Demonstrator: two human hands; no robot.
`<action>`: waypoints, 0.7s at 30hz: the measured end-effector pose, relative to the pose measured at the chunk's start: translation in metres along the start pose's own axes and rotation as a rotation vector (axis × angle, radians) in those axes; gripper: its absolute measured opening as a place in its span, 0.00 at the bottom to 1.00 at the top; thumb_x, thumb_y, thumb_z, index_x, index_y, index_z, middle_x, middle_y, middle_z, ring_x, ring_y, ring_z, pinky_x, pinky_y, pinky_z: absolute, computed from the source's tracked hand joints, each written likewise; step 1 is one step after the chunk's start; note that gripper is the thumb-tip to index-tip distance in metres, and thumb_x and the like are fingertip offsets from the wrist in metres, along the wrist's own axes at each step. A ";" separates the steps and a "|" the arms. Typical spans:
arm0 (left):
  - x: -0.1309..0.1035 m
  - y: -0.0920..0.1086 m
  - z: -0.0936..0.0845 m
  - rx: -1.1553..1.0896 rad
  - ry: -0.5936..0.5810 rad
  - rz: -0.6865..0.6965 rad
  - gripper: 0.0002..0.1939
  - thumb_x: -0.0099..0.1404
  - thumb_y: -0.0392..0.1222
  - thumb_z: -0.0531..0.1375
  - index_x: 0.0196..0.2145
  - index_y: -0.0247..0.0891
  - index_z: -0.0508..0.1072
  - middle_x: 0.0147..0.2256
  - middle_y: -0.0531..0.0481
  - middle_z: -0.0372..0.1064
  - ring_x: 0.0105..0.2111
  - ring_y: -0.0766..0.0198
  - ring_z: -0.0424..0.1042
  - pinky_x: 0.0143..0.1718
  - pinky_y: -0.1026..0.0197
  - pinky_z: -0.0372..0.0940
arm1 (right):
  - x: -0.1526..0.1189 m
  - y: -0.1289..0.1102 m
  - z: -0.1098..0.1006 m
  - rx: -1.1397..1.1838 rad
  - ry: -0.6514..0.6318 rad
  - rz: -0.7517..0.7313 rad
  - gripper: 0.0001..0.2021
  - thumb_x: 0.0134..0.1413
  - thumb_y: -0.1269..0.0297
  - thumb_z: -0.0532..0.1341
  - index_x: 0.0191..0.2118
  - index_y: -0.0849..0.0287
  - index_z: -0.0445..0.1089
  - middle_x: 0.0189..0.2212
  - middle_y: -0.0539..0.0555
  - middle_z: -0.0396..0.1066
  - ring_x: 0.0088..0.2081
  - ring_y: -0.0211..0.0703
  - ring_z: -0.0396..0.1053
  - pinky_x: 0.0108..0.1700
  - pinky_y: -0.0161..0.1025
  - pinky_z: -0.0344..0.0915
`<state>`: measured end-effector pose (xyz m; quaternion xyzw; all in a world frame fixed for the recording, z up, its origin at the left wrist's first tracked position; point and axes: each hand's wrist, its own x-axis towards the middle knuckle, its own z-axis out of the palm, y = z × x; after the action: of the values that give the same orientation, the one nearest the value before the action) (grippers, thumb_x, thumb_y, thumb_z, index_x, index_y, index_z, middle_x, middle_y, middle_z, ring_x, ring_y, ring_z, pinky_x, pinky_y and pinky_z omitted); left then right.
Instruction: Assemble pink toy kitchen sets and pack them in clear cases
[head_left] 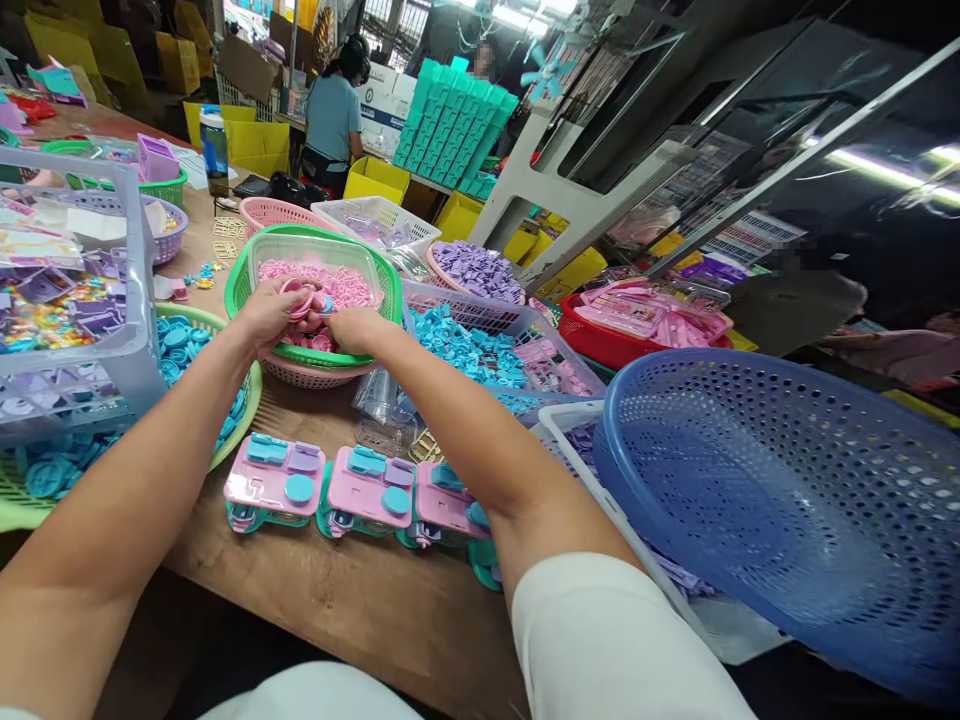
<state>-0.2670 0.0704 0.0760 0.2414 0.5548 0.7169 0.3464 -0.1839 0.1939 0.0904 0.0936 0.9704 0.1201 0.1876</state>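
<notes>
My left hand [264,312] is closed around several round pink plastic pieces [298,297], above the left side of a green basket [237,285]. Reaching into the same basket is my right hand [355,328]; its fingers are mostly hidden among pink parts near the left hand. Behind both hands, a clear tub [367,258] full of small pink pieces [341,284] rests in the basket. Below my forearms stands a row of pink-topped toys [274,478] with teal bases and blue and purple parts; my right arm covers part of the row.
Blue parts [469,345] fill a crate right of the green basket, near a basket of purple pieces [480,270]. A large blue basket [697,480] stands at right. On the left, a translucent crate [139,310] sits over blue lids. A person [331,120] is in the background.
</notes>
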 end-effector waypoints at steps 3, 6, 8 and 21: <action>0.000 0.000 0.000 -0.011 -0.008 -0.004 0.07 0.61 0.32 0.65 0.38 0.31 0.72 0.26 0.51 0.72 0.20 0.71 0.70 0.23 0.70 0.63 | 0.000 0.004 0.001 0.019 -0.036 0.015 0.20 0.60 0.68 0.61 0.57 0.61 0.73 0.52 0.65 0.77 0.54 0.56 0.75 0.50 0.41 0.70; 0.000 0.000 0.000 -0.034 -0.017 -0.015 0.06 0.61 0.31 0.64 0.37 0.31 0.71 0.25 0.51 0.72 0.20 0.71 0.70 0.22 0.70 0.61 | 0.001 0.007 0.002 0.042 -0.092 0.016 0.17 0.60 0.67 0.61 0.54 0.60 0.75 0.51 0.63 0.78 0.53 0.54 0.75 0.49 0.39 0.70; 0.000 0.000 0.001 -0.046 -0.022 -0.017 0.06 0.61 0.30 0.64 0.37 0.30 0.72 0.25 0.50 0.72 0.20 0.70 0.69 0.21 0.71 0.60 | 0.002 0.008 0.002 0.047 -0.117 0.013 0.15 0.60 0.68 0.60 0.51 0.60 0.76 0.51 0.62 0.78 0.53 0.52 0.75 0.50 0.39 0.69; -0.006 0.007 0.007 -0.021 0.004 -0.047 0.04 0.65 0.26 0.58 0.38 0.29 0.71 0.25 0.52 0.71 0.20 0.72 0.68 0.21 0.71 0.60 | -0.002 0.014 -0.001 0.057 -0.102 0.007 0.14 0.64 0.64 0.61 0.49 0.64 0.78 0.47 0.64 0.79 0.51 0.53 0.76 0.48 0.38 0.69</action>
<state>-0.2596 0.0687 0.0845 0.2232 0.5536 0.7146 0.3646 -0.1804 0.2064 0.0952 0.1083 0.9622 0.0883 0.2338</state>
